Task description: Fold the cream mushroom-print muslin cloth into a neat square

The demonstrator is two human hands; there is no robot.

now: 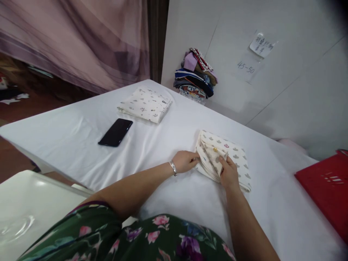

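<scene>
A folded cream cloth with small grey prints (231, 154) lies on the white table cover (168, 134) in front of me. My left hand (185, 161), with a silver bracelet at the wrist, pinches the cloth's near left edge. My right hand (228, 172) grips a lifted corner flap of the same cloth near its front edge. Both hands are closed on the fabric.
A second folded printed cloth (145, 104) lies farther back, with a black phone (116, 132) beside it. A pile of coloured fabrics (196, 76) rests against the white wall. A red basket (326, 188) stands at the right and a white chair (29, 206) at the near left.
</scene>
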